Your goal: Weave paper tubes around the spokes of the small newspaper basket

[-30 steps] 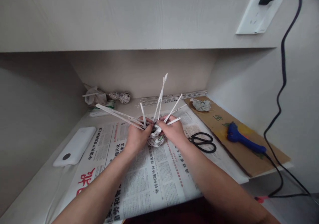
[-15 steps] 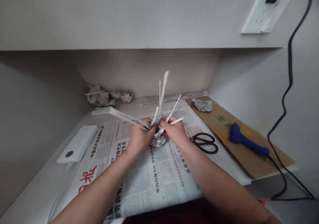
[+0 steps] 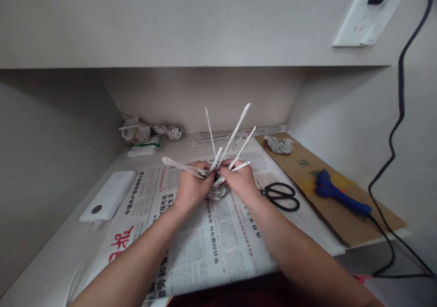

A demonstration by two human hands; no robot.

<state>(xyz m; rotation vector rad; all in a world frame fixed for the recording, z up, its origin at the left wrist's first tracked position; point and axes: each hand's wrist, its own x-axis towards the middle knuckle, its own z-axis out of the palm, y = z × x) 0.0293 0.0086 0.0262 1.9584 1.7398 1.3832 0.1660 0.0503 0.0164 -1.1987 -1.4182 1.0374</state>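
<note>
Between my two hands is a small woven piece of rolled newspaper (image 3: pixel 217 191), round at its lower end. Several white paper sticks (image 3: pixel 238 125) fan up and outward from it. My left hand (image 3: pixel 194 184) is closed on its left side, with a paper stick poking out leftward past the thumb. From the right, my right hand (image 3: pixel 241 179) pinches the piece near its upper rim, sticks jutting between and over the fingers. The fingertips and most of the upper weave are hidden. Black-handled scissors (image 3: pixel 280 196) lie just right of my right wrist.
Newspaper (image 3: pixel 191 243) covers the tabletop. At right, a cardboard sheet (image 3: pixel 307 179) bears a blue glue gun (image 3: pixel 341 197) and a crumpled grey wad (image 3: pixel 280 144). A white power bank (image 3: pixel 107 196) lies left. Paper sticks (image 3: pixel 239 132) and a plastic bag (image 3: pixel 135 130) lie at the back.
The upright paper sticks have swung: the tallest leans further right, a thin one now tilts left. The leftward stick's outer end has shifted right. Both hands keep their hold in nearly the same place.
</note>
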